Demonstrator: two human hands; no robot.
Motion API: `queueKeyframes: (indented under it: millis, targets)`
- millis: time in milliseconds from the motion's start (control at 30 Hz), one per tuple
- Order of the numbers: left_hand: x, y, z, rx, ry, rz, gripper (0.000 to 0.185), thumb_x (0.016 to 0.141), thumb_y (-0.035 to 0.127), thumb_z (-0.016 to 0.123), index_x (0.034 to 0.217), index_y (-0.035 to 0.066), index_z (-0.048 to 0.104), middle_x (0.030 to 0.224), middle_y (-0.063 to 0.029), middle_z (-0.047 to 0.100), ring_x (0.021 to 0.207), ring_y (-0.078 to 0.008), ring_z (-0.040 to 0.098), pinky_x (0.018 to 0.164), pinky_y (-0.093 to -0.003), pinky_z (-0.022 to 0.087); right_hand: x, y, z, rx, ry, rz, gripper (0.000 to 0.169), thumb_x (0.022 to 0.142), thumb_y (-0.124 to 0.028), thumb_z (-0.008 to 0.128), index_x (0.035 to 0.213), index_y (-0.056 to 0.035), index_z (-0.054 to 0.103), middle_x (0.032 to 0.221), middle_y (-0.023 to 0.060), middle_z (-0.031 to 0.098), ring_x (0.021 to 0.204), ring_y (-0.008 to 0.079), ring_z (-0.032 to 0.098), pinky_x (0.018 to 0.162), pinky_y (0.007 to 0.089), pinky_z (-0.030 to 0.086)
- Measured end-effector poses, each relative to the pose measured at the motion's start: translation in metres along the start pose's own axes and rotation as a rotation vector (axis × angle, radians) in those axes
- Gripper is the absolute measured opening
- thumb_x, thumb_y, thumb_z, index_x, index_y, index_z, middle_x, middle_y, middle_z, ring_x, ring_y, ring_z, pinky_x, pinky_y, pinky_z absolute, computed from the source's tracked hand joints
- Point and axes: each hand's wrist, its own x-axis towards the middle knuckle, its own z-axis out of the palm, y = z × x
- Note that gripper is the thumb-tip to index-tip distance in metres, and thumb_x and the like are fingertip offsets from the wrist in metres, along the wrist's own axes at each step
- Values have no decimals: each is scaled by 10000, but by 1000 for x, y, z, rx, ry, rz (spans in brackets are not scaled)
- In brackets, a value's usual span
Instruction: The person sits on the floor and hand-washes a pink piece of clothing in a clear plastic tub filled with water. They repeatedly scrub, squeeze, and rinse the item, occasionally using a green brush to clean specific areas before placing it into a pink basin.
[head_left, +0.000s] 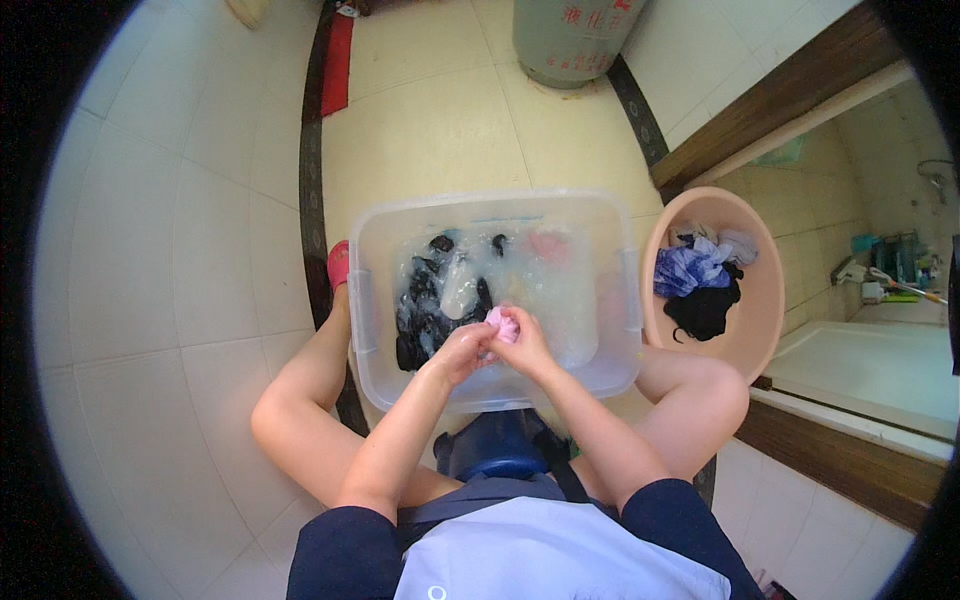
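Observation:
Both my hands grip one small wet pink cloth (504, 325), bunched up over the front part of a clear plastic tub (495, 198). My left hand (463, 352) holds its lower side, and my right hand (525, 341) closes round it from the right. Cloudy, sudsy water (555, 307) fills the tub's bottom. Black clothing (421, 322) soaks at the left, with a whitish item (457, 289) lying on it. A reddish-pink piece of cloth (550, 246) shows under the water at the back right.
A peach plastic basin (757, 300) right of the tub holds blue-patterned cloth (691, 268), black cloth (705, 311) and pale cloth (738, 246). A gas cylinder (574, 45) stands on the tiled floor ahead. Tiled wall (180, 262) runs along the left; a wooden-framed doorway (780, 97) is at the right.

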Motion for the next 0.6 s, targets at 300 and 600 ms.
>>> queueKeyframes:
  millis: [300, 600]
  targets:
    - [-45, 27, 3, 287, 386, 799, 311, 874, 274, 566, 711, 11, 601, 643, -21, 598, 600, -83, 520, 575, -237, 422, -17, -17, -77, 624, -55, 239, 305, 740, 4, 501, 1044, -4, 530, 758, 88, 612, 591, 155, 597, 500, 277, 494]
    - [-86, 76, 21, -61, 146, 1082, 219, 876, 285, 590, 819, 76, 563, 758, 10, 578, 688, -47, 501, 612, -192, 389, -6, -40, -143, 887, -188, 92, 404, 663, -30, 654, 1011, -22, 447, 819, 57, 592, 694, 127, 581, 559, 271, 477]
